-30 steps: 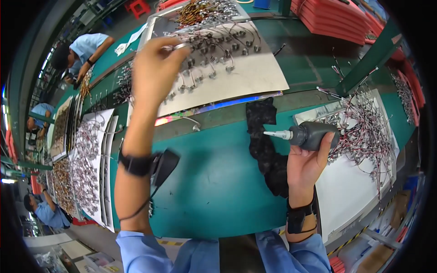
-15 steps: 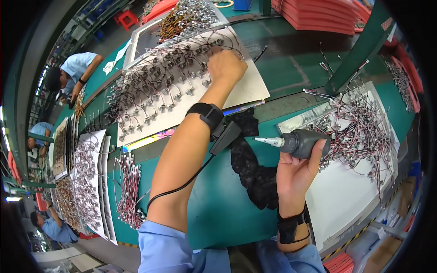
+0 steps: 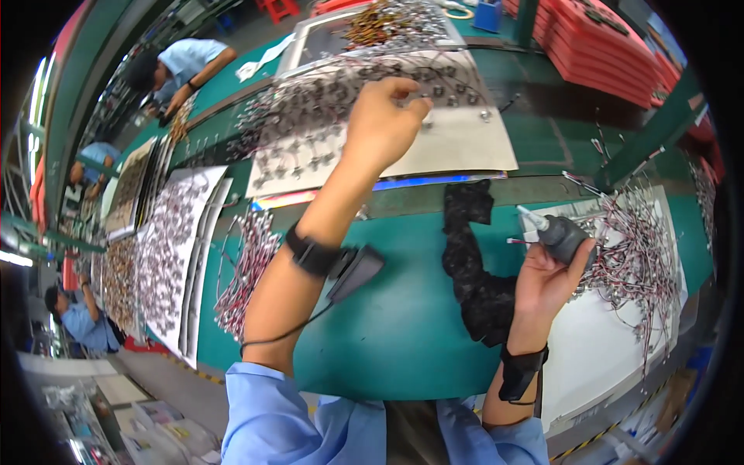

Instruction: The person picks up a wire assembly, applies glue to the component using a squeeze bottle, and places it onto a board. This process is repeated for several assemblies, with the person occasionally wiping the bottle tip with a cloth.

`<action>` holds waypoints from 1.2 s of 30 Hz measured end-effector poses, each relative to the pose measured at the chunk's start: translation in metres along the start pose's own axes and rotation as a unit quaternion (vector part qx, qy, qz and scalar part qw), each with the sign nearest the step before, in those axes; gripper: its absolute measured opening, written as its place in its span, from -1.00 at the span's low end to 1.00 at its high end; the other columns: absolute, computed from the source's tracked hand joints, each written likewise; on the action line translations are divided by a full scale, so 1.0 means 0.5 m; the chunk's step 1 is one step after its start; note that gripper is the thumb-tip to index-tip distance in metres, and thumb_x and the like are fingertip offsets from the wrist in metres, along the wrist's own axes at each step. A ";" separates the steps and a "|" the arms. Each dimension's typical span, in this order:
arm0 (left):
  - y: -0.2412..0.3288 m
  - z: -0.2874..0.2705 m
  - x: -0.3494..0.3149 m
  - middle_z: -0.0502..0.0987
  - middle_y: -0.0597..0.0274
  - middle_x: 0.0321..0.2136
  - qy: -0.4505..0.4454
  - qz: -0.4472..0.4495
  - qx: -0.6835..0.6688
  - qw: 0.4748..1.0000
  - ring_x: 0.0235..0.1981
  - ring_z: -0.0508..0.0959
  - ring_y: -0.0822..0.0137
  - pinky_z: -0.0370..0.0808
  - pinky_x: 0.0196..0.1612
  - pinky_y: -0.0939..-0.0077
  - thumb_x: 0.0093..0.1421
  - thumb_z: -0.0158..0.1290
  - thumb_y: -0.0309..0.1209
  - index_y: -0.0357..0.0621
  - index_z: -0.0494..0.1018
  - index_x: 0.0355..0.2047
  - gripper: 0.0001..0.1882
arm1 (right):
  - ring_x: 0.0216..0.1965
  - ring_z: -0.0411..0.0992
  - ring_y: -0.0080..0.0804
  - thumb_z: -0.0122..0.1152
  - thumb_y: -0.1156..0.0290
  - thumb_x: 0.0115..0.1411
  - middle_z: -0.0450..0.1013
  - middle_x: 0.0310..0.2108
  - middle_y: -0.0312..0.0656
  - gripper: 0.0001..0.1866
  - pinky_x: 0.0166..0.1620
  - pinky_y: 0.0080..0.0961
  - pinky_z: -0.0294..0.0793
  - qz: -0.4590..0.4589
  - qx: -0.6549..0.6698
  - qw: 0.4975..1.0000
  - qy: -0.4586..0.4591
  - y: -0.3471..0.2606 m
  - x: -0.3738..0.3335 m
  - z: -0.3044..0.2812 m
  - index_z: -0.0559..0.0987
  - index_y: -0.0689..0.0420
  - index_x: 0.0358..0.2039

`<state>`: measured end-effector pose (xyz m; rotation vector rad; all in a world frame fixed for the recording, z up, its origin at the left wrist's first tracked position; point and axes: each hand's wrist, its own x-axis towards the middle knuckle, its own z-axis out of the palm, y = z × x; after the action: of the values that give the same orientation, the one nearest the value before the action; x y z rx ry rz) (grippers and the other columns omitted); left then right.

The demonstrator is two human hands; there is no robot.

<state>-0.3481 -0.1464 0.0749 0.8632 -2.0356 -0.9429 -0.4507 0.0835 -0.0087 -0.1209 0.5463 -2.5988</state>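
My left hand [image 3: 384, 124] hovers over a pale board [image 3: 457, 155], its thumb and forefinger apart with no object visible between them. Rows of small metal parts with thin wires [image 3: 318, 116] cover much of that board. In my right hand [image 3: 541, 283] is a dark grey squeeze bottle [image 3: 564, 239], tilted so its pale nozzle [image 3: 532, 218] points up and left. Beside that hand, a tangled heap of red, black and white wired parts [image 3: 628, 248] lies on a white sheet [image 3: 589, 349]. A black crumpled cloth [image 3: 473, 271] rests between my hands.
Bundled wires [image 3: 248, 271] lie left of my forearm on the green mat [image 3: 380, 333]. Loaded boards [image 3: 174, 256] stand further left. A green post [image 3: 659, 136] rises at right, near stacked red trays [image 3: 593, 46]. Co-workers [image 3: 186, 66] sit along the left.
The view has shifted, moving the scene rightward. My left hand has moved left from the board's right end, its fingers spreading. In my right hand, the bottle's nozzle has tipped upward.
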 end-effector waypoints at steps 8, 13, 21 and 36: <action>0.228 -0.214 -0.345 0.36 0.18 -0.33 0.115 0.253 -0.050 0.959 -0.47 0.31 0.49 0.23 -0.46 0.66 -0.04 -0.06 -0.55 -0.20 0.40 -0.34 -0.80 | -0.58 0.19 -0.60 -0.02 0.16 0.16 0.37 -0.35 -0.13 -0.69 -0.58 -0.76 0.15 0.040 -0.039 0.995 -0.077 0.041 -0.053 0.078 0.35 0.18 -0.31; 0.212 -0.263 -0.406 0.33 0.13 -0.31 0.050 0.188 -0.079 0.978 -0.39 0.32 0.33 0.27 -0.38 0.56 -0.14 -0.05 -0.58 -0.25 0.36 -0.38 -0.77 | -0.58 0.18 -0.60 -0.01 0.16 0.16 0.37 -0.36 -0.15 -0.69 -0.58 -0.76 0.13 0.024 -0.092 0.995 -0.040 0.056 -0.043 0.034 0.36 0.18 -0.32; 0.092 -0.225 -0.533 0.28 0.22 -0.35 -0.128 0.158 0.013 0.979 -0.38 0.37 0.27 0.27 -0.38 0.42 -0.19 0.01 -0.52 -0.16 0.34 -0.36 -0.71 | -0.53 0.20 -0.60 0.02 0.18 0.14 0.35 -0.33 -0.15 -0.69 -0.58 -0.77 0.13 0.141 -0.092 0.969 -0.180 0.120 -0.053 0.099 0.37 0.18 -0.28; -0.220 -0.423 -0.500 0.40 0.10 -0.45 0.139 -0.216 0.383 0.887 -0.36 0.43 0.17 0.37 -0.32 0.35 -0.03 0.07 -0.39 -0.21 0.49 -0.47 -0.85 | -0.44 0.26 -0.55 0.00 0.22 0.16 0.36 -0.27 -0.18 -0.72 -0.57 -0.73 0.16 0.162 -0.109 0.973 -0.123 0.148 -0.063 0.046 0.36 0.12 -0.21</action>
<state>-0.0178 -0.0753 0.0036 1.8135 -1.9857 -0.1475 -0.3865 0.0304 -0.0171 -0.3860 0.6945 -2.1637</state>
